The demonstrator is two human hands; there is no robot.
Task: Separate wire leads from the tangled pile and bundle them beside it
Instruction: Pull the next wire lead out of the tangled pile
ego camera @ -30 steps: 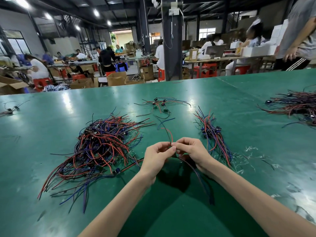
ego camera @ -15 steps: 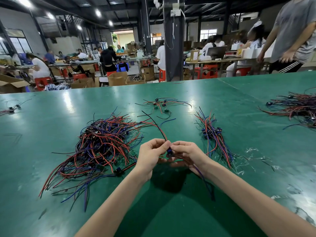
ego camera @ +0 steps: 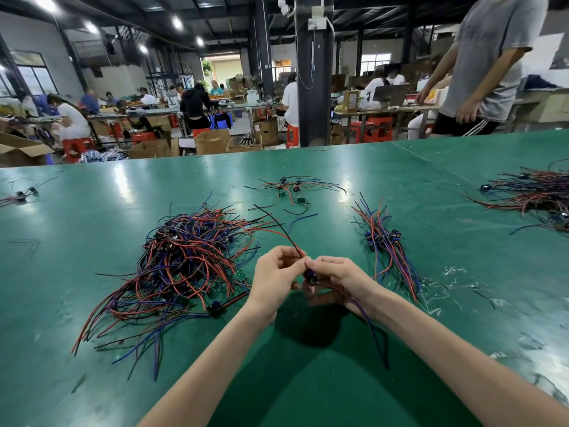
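Our left hand (ego camera: 277, 274) and right hand (ego camera: 337, 277) pinch one wire lead (ego camera: 291, 241) between the tangled pile (ego camera: 184, 263) and the bundle (ego camera: 385, 241).

No legible text, labels or numbers anywhere. Cardboard boxes (ego camera: 212, 142) beyond the desk (ego camera: 92, 217): faces blank or too blurred to read. White box (ego camera: 317, 24) on the pillar (ego camera: 314, 97): any marking is too small to make out. Small green board (ego camera: 241, 276) at the edge of the tangled pile (ego camera: 184, 260): print not resolvable.
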